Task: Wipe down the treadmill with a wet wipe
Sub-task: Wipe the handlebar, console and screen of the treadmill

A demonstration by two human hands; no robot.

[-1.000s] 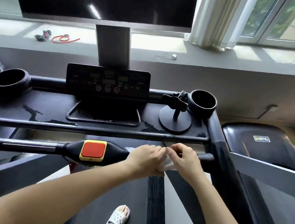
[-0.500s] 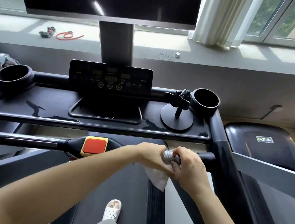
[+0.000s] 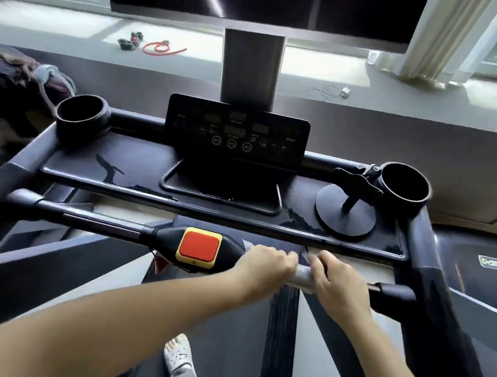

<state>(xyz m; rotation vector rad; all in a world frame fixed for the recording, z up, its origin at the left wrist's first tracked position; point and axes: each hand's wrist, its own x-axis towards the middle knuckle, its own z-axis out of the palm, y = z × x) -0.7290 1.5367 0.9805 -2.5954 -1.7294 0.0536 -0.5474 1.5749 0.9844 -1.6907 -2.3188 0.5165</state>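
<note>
**Both hands working the wet wipe on the handlebar**

A foot in a white perforated slipper [image 3: 178, 355] is standing on the treadmill belt [image 3: 229, 322] at the near edge. Above it, the left hand [image 3: 266, 266] and right hand [image 3: 336, 281] are gripping the front handlebar [image 3: 103, 223] side by side, just right of the red stop button [image 3: 199, 246]. Both hands are curling their fingers over the bar with the wet wipe [image 3: 302, 275] under them — the white wipe is wrapping the bar between the two hands and is partly hidden by them.

Beyond the bar, the console tray [image 3: 141, 164] is carrying a round-based phone holder [image 3: 346, 210] at its right end, beside the right cup holder [image 3: 405, 187]. The left cup holder [image 3: 82, 115] is sitting at the far-left corner. The control panel [image 3: 236, 130] is standing at the tray's far edge — behind it, a dark screen [image 3: 257, 2] on a post.
</note>
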